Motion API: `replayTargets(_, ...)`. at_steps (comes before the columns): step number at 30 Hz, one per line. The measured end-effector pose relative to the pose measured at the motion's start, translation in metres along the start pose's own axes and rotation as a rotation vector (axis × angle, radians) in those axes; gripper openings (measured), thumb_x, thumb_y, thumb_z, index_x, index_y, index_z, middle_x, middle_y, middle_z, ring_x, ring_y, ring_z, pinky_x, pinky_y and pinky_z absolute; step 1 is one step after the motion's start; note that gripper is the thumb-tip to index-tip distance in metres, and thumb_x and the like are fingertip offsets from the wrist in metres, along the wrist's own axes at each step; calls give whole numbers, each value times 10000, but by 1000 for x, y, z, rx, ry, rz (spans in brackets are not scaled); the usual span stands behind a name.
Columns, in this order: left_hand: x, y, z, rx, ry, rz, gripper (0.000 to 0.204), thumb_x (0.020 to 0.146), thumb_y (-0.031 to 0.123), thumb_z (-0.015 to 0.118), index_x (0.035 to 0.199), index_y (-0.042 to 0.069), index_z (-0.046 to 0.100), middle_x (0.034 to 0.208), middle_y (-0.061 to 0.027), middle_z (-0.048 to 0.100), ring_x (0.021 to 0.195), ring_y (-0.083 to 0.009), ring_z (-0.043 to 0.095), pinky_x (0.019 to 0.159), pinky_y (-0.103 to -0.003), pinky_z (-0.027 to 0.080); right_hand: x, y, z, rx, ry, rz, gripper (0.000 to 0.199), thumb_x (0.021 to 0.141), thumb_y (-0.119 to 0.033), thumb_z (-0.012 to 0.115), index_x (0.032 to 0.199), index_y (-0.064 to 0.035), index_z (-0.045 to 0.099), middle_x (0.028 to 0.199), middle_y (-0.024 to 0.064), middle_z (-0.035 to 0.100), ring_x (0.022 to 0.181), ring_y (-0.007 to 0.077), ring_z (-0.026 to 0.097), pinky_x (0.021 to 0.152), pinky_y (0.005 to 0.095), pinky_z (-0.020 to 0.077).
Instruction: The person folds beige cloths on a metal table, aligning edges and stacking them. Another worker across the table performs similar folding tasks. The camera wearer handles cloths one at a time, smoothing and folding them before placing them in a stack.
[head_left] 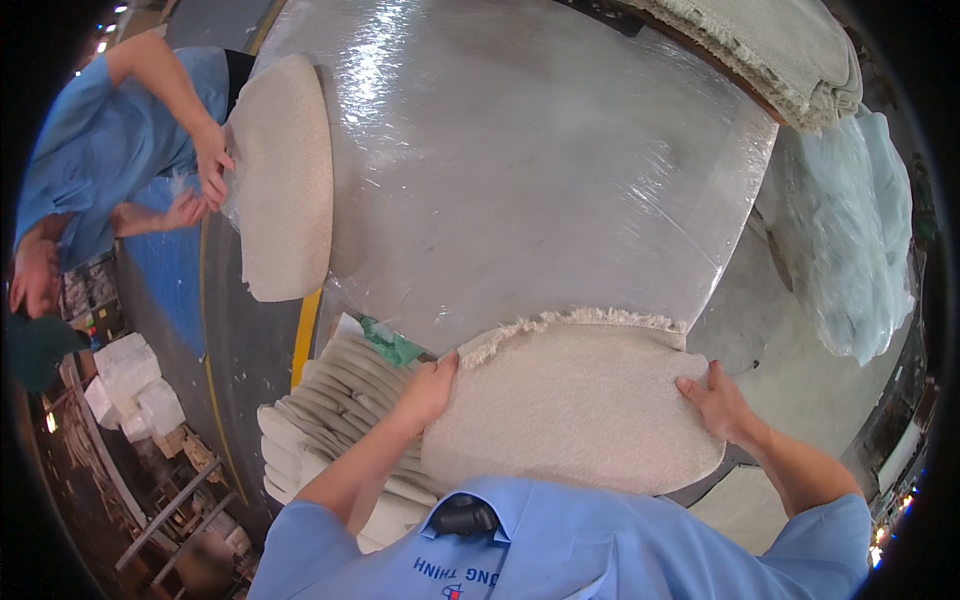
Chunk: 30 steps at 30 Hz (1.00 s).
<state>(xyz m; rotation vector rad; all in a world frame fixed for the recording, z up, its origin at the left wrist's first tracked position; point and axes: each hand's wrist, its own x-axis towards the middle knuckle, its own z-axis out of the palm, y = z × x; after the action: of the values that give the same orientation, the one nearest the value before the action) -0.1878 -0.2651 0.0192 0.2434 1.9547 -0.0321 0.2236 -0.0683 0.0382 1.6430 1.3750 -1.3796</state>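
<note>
A beige rug with a fringed far edge lies in front of my body, partly over the near edge of a table wrapped in shiny clear film. My left hand grips the rug's left edge near the fringe. On the opposite side, my right hand is closed on the rug's right edge, its thumb on top. The fingers underneath are hidden by the cloth. Across the table's left end hangs another beige rug, with a co-worker's hands beside its outer edge.
A stack of folded beige rugs stands left of me, with a green scrap on it. More fringed rugs are piled at the far right. Clear plastic sheeting hangs right of the table. A co-worker in blue stands at left.
</note>
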Motion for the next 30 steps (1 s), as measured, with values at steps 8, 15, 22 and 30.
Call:
replayTargets(8, 32, -21, 6, -246, -229, 76, 709, 1055, 475, 482, 1345, -162, 593, 1285, -300, 687, 1158, -355, 682, 978, -437, 519, 36, 6, -2, 182, -121, 38, 822, 993, -567, 666, 1365, 159, 571, 1267, 286, 696, 1152, 345, 702, 1008, 453, 528)
replayTargets(15, 23, -19, -13, -638, -480, -14, 564, 1108, 431, 428, 1350, -31, 643, 1301, -153, 707, 1213, -260, 655, 1000, -431, 514, 57, -4, -22, 346, -258, 53, 657, 1007, -546, 677, 1301, 40, 706, 1247, 186, 735, 1124, 266, 712, 972, 404, 546)
replayTargets(22, -74, -42, -26, -764, -64, 838, 596, 1150, 453, 357, 1165, -14, 728, 1218, -124, 746, 1134, -251, 677, 1106, -397, 454, 66, 21, -7, 351, -137, 19, 611, 995, -520, 712, 1268, 27, 731, 1218, 159, 750, 1068, 244, 721, 939, 403, 553)
replayTargets(30, -6, -52, 12, -1049, -209, 938, 762, 1130, 515, 284, 913, -21, 780, 985, -169, 775, 1075, -280, 681, 1086, -398, 458, 76, 24, -4, 465, -204, 67, 529, 1007, -442, 718, 1270, 17, 720, 1207, 150, 762, 1001, 234, 744, 914, 402, 570)
